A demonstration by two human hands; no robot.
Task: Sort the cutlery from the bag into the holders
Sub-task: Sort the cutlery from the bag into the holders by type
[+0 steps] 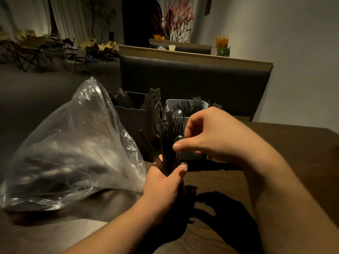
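In the head view, the left hand (163, 182) is closed around a bunch of cutlery (167, 153), black and standing upright above the brown surface (284, 140). The right hand (207, 136) pinches one spoon (178, 138) of this bunch between thumb and forefinger. The clear plastic bag (73, 153) lies on the surface to the left, with more dark cutlery inside. Behind the hands stand a dark holder (134, 116) and a grey holder (187, 104); the grey one has forks (196, 100) in it.
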